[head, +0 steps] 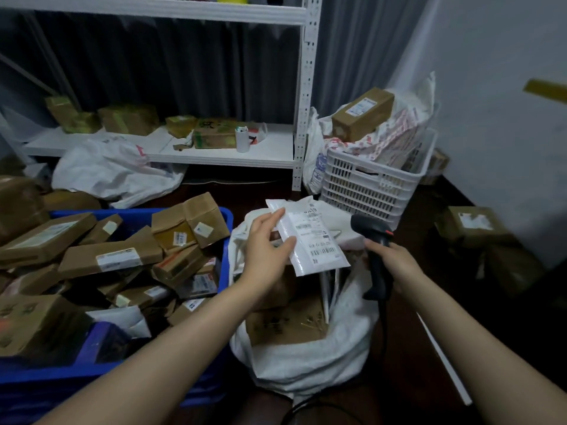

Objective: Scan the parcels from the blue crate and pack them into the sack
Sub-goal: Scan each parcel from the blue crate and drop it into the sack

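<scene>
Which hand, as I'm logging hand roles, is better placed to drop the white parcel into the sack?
Left, probably: the left hand holds the parcel over the open sack, while the right hand grips the scanner.

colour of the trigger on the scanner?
Red-orange, on the black scanner gripped by the right hand; head view.

Glossy white plastic mailer pouch [310, 237] with matt paper label; matt brown cardboard boxes [107, 256] in smooth blue plastic crate [225, 240]; white woven-plastic sack [306, 363]; matt black plastic scanner [376, 256].
</scene>
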